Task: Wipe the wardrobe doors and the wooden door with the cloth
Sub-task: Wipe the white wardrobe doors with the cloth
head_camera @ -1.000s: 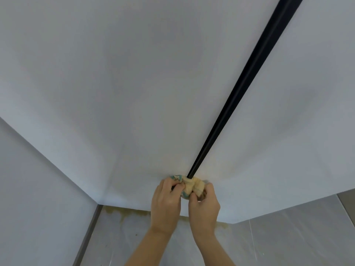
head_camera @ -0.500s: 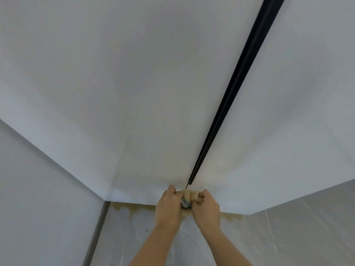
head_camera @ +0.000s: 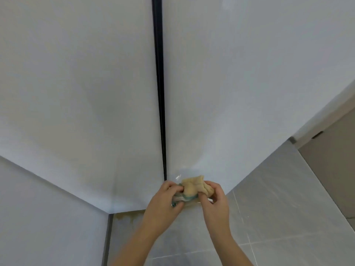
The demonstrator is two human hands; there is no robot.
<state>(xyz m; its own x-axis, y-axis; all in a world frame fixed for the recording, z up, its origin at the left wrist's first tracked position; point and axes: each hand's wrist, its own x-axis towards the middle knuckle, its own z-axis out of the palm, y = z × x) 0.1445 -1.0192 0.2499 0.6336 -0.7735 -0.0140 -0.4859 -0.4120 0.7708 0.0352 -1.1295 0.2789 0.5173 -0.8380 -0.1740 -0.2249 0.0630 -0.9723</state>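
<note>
Left of the black vertical seam point(head_camera: 160, 93) stands the left white wardrobe door point(head_camera: 86, 83). Below the seam's foot, the left hand point(head_camera: 163, 206) curls its fingers round the crumpled beige teal-edged cloth point(head_camera: 192, 186). Right of the seam, the right hand point(head_camera: 216, 204) pinches the cloth too, low before the right white wardrobe door point(head_camera: 240, 83).

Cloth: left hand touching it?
Touching. The head view shows the left hand with fingers curled round the blue-edged left end of the cloth; the right hand pinches the other end.
</note>
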